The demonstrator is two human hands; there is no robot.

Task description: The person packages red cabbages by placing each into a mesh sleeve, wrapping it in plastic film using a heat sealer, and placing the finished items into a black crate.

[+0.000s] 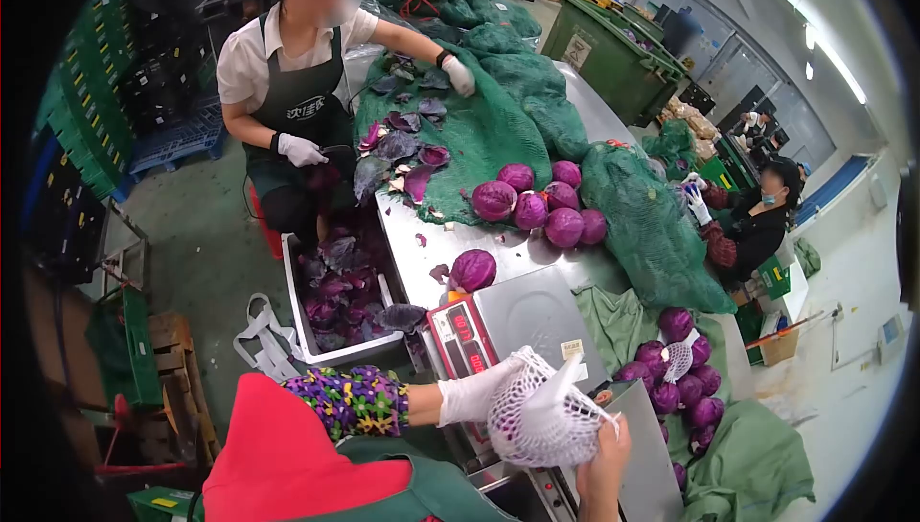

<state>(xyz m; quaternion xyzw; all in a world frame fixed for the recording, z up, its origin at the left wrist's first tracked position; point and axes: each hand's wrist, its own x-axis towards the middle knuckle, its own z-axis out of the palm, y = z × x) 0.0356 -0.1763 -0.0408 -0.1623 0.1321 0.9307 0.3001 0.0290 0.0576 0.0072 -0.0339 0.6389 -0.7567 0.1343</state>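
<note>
In the lower middle, my left hand (468, 397) wears a white glove and reaches into a white foam net (527, 431). The mesh covers its fingers, and a white pointed shape rises through the net's upper side. My bare right hand (606, 455) pinches the net's right edge between thumb and fingers and stretches it. Beneath both hands stands a weighing scale with a grey platform (527, 316) and a red-framed display (463, 338). One red cabbage (472, 271) lies just beyond the display.
Several red cabbages (537, 204) lie on the steel table (422, 249); more cabbages (685, 383) lie at right, one netted. A co-worker (302, 91) touches a green mesh sack (489, 115). Another person (757, 215) works at right. Leaves fill a white bin (305, 335).
</note>
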